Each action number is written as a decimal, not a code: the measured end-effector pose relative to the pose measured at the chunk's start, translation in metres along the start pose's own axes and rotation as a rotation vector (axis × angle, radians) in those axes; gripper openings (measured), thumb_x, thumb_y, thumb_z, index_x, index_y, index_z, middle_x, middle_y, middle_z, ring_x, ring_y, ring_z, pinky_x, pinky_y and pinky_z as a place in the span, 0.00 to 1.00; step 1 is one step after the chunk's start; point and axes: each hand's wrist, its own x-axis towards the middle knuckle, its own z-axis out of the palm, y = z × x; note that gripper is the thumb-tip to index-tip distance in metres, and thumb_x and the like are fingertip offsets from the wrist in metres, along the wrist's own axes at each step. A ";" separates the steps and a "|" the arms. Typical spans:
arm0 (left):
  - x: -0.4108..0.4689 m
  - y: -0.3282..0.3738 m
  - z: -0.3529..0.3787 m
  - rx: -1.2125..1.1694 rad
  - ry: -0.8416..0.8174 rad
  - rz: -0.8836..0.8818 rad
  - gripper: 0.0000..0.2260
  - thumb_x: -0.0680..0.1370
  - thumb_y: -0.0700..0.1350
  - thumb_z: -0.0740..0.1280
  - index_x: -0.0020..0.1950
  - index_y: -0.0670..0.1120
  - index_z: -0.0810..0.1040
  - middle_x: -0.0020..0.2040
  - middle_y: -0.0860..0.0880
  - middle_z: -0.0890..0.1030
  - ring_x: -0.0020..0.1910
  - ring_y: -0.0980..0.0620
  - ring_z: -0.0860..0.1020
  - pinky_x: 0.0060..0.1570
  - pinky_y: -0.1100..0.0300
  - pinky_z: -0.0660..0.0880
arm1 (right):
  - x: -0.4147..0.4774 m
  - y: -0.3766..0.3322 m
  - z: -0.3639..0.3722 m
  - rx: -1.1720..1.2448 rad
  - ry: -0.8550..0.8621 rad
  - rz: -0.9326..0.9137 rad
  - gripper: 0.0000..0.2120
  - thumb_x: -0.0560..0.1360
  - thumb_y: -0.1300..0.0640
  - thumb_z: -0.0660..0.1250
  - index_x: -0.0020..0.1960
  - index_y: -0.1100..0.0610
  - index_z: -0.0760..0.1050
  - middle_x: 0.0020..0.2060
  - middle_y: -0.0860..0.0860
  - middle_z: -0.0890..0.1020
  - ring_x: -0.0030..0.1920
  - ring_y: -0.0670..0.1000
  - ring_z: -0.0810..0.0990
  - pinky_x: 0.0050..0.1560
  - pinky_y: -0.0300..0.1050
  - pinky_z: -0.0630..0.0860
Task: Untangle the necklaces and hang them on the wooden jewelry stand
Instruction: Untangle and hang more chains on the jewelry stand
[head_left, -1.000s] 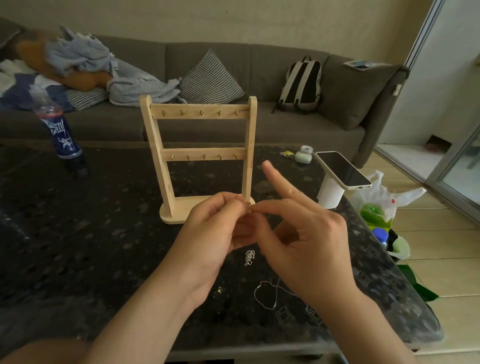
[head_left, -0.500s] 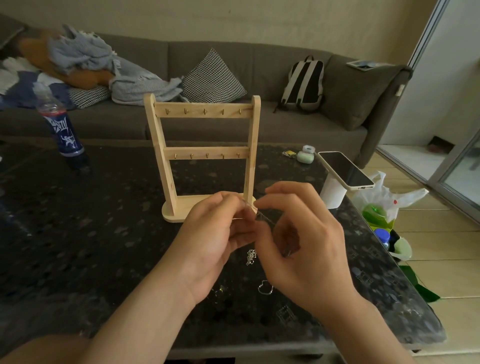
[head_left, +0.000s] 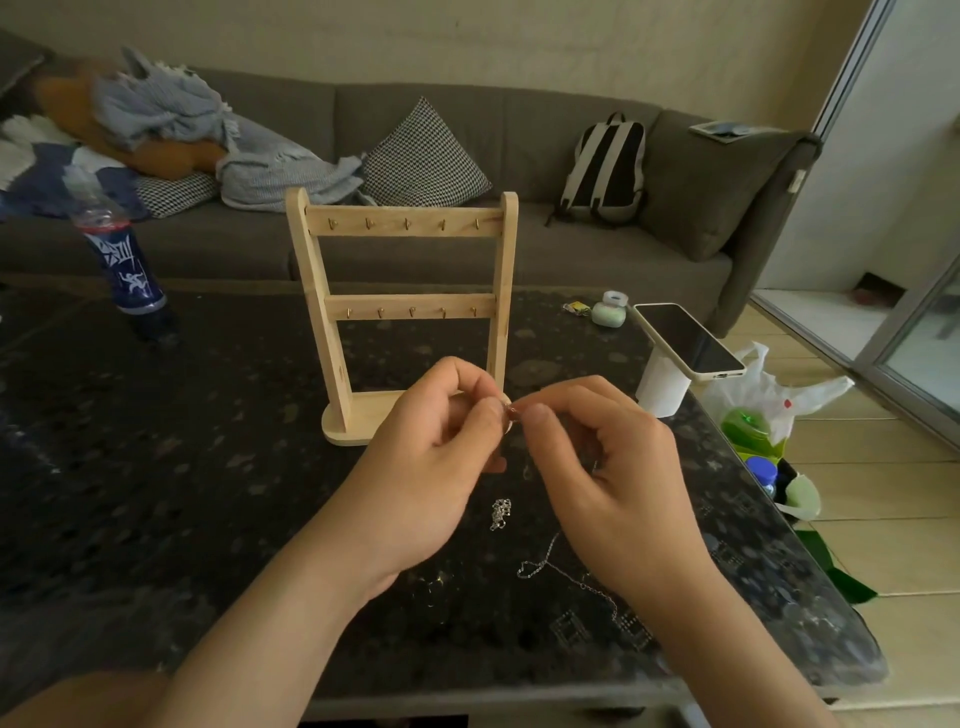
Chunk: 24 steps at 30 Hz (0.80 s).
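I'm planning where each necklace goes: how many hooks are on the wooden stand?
10 hooks: five along the stand's top bar, five along its lower bar. All look empty; none seems hidden.

Brightness: dim, muted interior, brightest at the right edge.
Source: daylight through the glass sliding door (head_left: 924, 332), lighting the pale tiled floor (head_left: 883, 519).
Sheen: dull on the black speckled stone tabletop (head_left: 156, 467).
Blur: fingertips (head_left: 537, 415) slightly soft; the thin silver necklace chain (head_left: 540, 565) barely resolves.
Distortion: the grey fabric sofa (head_left: 519, 156) bows along the top; the door frame leans.
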 end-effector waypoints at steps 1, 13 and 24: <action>0.000 0.000 -0.001 0.069 -0.003 0.028 0.04 0.86 0.48 0.64 0.54 0.54 0.78 0.47 0.54 0.85 0.50 0.55 0.85 0.57 0.49 0.84 | 0.001 0.001 0.000 0.002 -0.003 0.016 0.06 0.82 0.55 0.71 0.48 0.48 0.85 0.44 0.42 0.82 0.41 0.47 0.80 0.38 0.33 0.71; 0.001 -0.005 0.000 0.379 -0.023 0.222 0.04 0.86 0.45 0.64 0.54 0.54 0.74 0.42 0.56 0.79 0.41 0.59 0.79 0.36 0.70 0.73 | 0.009 -0.003 -0.009 0.192 -0.232 0.329 0.04 0.76 0.57 0.76 0.43 0.51 0.85 0.37 0.48 0.84 0.32 0.50 0.79 0.35 0.44 0.78; 0.000 -0.005 -0.001 0.459 0.006 0.317 0.03 0.85 0.42 0.65 0.55 0.51 0.74 0.39 0.58 0.76 0.38 0.61 0.78 0.34 0.71 0.71 | 0.011 -0.004 -0.014 0.576 -0.359 0.612 0.10 0.75 0.48 0.73 0.48 0.54 0.87 0.47 0.46 0.83 0.51 0.51 0.72 0.56 0.51 0.66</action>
